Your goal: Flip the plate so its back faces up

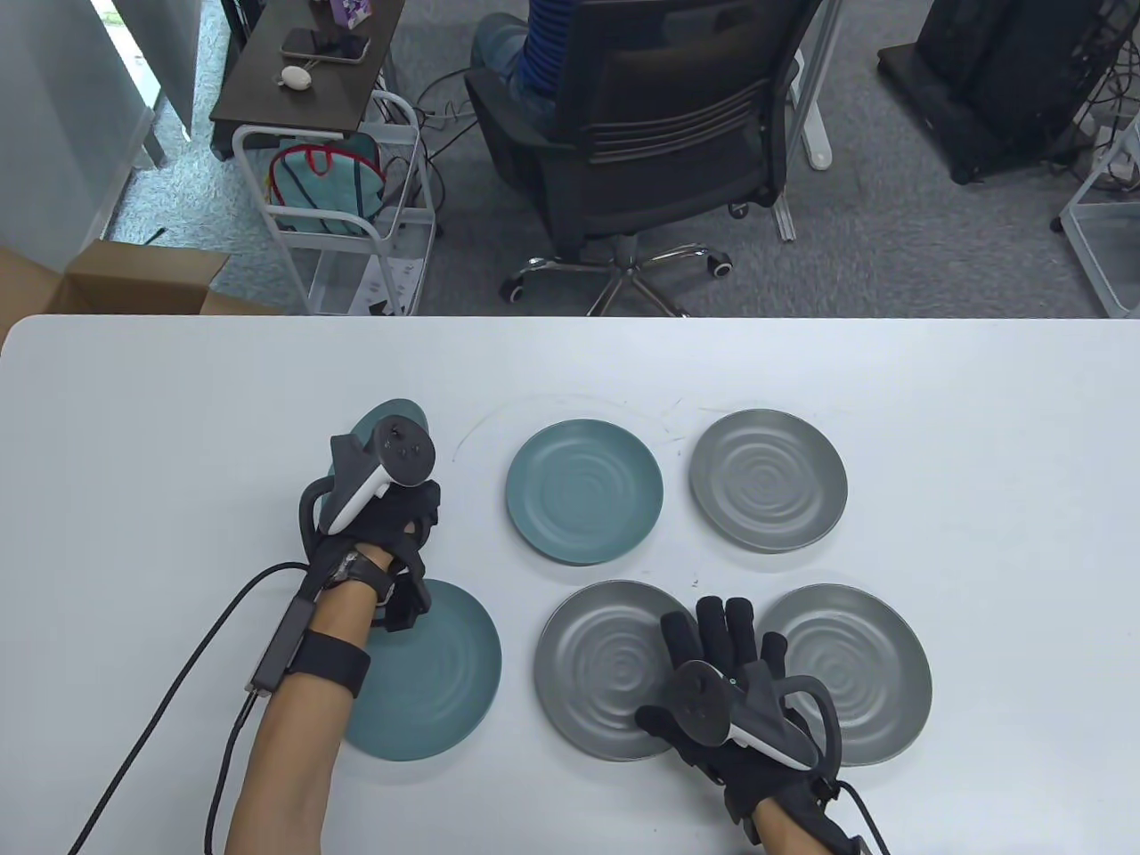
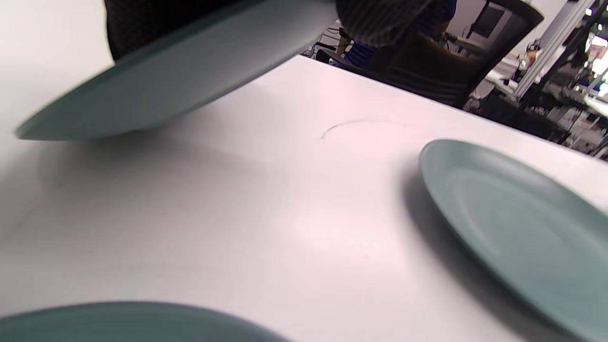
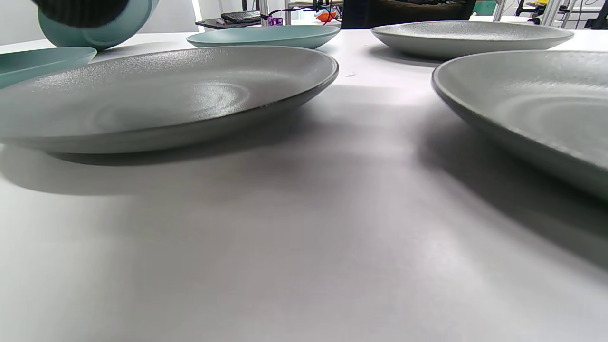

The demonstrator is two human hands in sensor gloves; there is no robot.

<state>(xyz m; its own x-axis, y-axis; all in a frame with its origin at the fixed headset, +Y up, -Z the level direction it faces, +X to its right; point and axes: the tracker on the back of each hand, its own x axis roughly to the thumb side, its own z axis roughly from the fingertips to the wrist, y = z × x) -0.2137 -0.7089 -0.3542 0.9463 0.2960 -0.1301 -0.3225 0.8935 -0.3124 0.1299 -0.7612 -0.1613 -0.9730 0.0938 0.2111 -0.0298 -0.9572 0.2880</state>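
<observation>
White table (image 1: pixel 178 427) carries five plates (two teal (image 1: pixel 584 491), three grey (image 1: pixel 768 479)).

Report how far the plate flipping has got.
Done: nothing visibly; no plate lies back up. In hand: the left hand holds a teal plate tilted off the table. Left: five plates lie face up; the right hand rests between two grey ones.

Six plates sit on or above the worktop (image 1: pixel 134 419): three teal plates (image 1: pixel 584 492) (image 1: pixel 427 681) (image 1: pixel 392 414) and three grey plates (image 1: pixel 768 479) (image 1: pixel 597 668) (image 1: pixel 859 659), along with two gloved hands (image 1: pixel 378 525) (image 1: pixel 739 704).
</observation>
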